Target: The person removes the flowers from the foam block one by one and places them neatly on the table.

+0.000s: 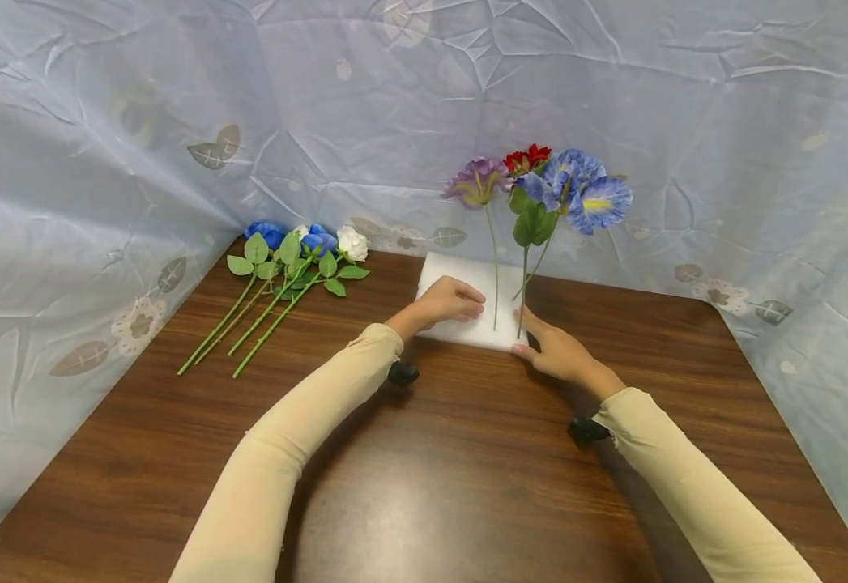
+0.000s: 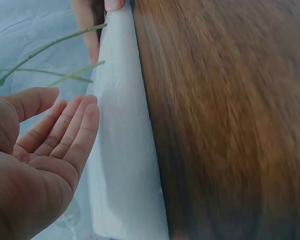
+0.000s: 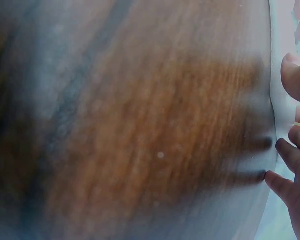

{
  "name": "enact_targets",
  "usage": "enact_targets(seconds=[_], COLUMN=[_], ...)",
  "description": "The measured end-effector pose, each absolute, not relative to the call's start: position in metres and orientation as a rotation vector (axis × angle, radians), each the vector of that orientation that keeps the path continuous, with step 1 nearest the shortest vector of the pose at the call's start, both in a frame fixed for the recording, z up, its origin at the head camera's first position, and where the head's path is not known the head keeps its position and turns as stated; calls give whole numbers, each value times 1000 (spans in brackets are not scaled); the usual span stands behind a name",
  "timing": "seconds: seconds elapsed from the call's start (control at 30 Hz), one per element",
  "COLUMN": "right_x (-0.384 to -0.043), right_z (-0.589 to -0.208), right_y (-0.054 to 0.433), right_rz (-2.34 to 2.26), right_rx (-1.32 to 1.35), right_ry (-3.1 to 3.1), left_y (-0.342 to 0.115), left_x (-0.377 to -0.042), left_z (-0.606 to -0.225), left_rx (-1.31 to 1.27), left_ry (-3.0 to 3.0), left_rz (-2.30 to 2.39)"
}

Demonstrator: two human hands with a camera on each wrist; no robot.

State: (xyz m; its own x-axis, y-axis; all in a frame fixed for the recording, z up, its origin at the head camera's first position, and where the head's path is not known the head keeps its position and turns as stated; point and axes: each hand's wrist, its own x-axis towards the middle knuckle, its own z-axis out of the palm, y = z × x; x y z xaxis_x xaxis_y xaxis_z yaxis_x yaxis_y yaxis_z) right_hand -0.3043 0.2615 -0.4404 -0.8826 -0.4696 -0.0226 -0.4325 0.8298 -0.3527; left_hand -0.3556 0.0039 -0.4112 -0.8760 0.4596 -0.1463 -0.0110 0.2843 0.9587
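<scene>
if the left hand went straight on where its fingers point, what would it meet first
Most likely the purple flower's stem, just beyond the left hand in the head view, though depth is unclear.

Dk brown wood-grain tbl w/ rounded corners [image 1: 424, 437] fills most of the lower frame in the head view. Lying on it, left of ctr: blue & white roses [image 1: 319, 240] w/ leafy green stems, blooms up top, stem ends twd lower left; flat white foam block [image 1: 471, 273] sits just right of ctr.
</scene>
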Motion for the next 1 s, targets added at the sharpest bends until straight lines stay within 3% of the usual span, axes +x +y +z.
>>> enact_targets(seconds=[1.0], right_x=[-305], right_z=[-443], right_y=[263], right_rz=[-510], right_rx=[-704], right_ry=[2910], left_y=[31], left_x=[-360], left_z=[-428], left_rx=[456], left_ry=[2278], left_rz=[1529])
